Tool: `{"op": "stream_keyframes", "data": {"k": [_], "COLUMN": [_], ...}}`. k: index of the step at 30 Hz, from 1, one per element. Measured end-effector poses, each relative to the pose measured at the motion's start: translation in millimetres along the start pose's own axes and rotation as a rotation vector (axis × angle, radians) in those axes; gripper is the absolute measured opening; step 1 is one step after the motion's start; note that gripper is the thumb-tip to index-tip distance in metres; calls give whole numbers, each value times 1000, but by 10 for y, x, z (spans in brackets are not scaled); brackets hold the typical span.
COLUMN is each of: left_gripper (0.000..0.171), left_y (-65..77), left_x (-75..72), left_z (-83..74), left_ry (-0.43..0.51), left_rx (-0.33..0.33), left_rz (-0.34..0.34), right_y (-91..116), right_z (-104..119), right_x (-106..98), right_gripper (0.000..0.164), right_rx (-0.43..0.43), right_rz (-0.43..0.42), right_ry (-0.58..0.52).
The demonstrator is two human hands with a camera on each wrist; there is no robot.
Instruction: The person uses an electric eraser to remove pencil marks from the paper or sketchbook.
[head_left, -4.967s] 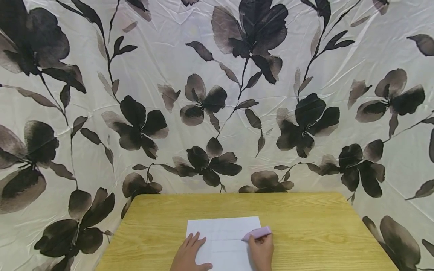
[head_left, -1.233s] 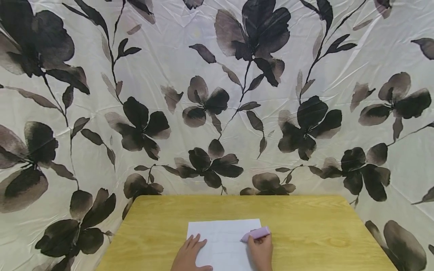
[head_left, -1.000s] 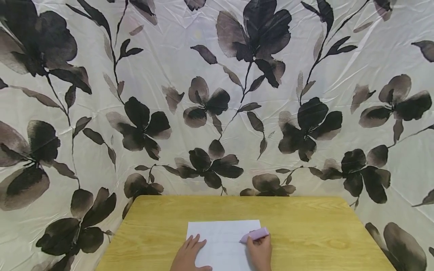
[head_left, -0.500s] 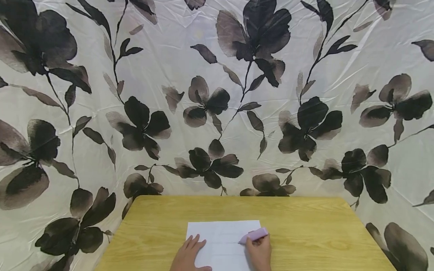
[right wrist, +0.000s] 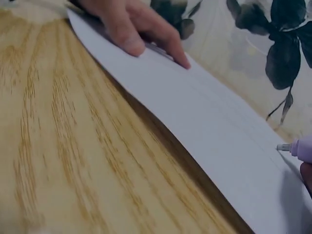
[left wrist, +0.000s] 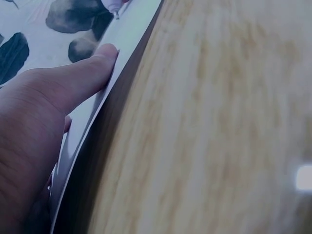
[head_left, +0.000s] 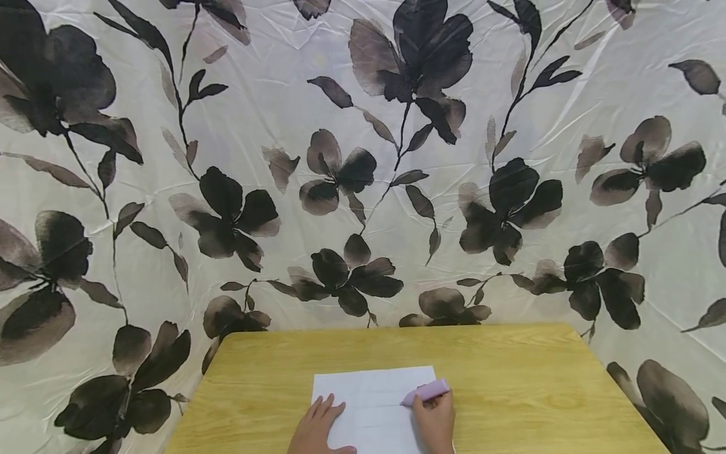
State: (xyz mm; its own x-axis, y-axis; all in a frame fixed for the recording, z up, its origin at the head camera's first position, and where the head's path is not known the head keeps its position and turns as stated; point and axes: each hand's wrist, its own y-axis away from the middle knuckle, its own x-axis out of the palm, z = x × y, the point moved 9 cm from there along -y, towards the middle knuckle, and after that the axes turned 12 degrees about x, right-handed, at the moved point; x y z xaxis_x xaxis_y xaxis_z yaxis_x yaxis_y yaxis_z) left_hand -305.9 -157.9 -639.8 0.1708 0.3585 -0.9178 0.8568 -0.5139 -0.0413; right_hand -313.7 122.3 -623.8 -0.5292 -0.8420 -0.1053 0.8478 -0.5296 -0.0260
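A sheet of white paper (head_left: 374,413) with faint horizontal lines lies on the wooden table. My left hand (head_left: 317,425) rests spread over its left part; in the left wrist view the thumb (left wrist: 90,73) lies extended on the sheet. My right hand (head_left: 435,421) pinches a thick lilac pen (head_left: 429,391), which looks like a correction pen. Its slim metal tip (right wrist: 283,146) is at the paper's surface near the right side, by one of the lines. In the right wrist view only a bit of the holding fingers (right wrist: 307,175) shows.
The yellow wood-grain table (head_left: 510,384) extends beyond the paper on both sides. A white cloth (head_left: 442,221) with dark flowers hangs behind its far edge. In both wrist views the paper's near edge bows up slightly from the table.
The correction pen's tip shifted slightly left over the paper, then a little right in the last half second. The left hand stays in place. The head view wobbles slightly.
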Motion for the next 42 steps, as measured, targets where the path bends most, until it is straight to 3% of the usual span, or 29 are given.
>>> {"op": "stream_keyframes", "data": {"k": [5,25,29,35,42], "left_gripper": [94,101,101,101,101], "left_y": [-11,-11,-3,10,19], "left_x": [-11,6,8,1,12], "left_z": [-22,38,29,37,67], "left_ry": [-6,-5,15,-2,-7], "left_rx": [10,-18,-27,-20,-18], "left_rz": [-12,-35,-33,-37,-21], "right_y": [-25,-5,-17,-33,-2], "right_z": [-66,34,27,24,16], "right_x": [11,47,38,45,94], "right_gripper": [37,36,36,37,36], "right_rx": [-2,-73,-49,12,0], "right_rz": [12,39,31,30,47], "right_ry": [7,-21,-27,-127,-89]}}
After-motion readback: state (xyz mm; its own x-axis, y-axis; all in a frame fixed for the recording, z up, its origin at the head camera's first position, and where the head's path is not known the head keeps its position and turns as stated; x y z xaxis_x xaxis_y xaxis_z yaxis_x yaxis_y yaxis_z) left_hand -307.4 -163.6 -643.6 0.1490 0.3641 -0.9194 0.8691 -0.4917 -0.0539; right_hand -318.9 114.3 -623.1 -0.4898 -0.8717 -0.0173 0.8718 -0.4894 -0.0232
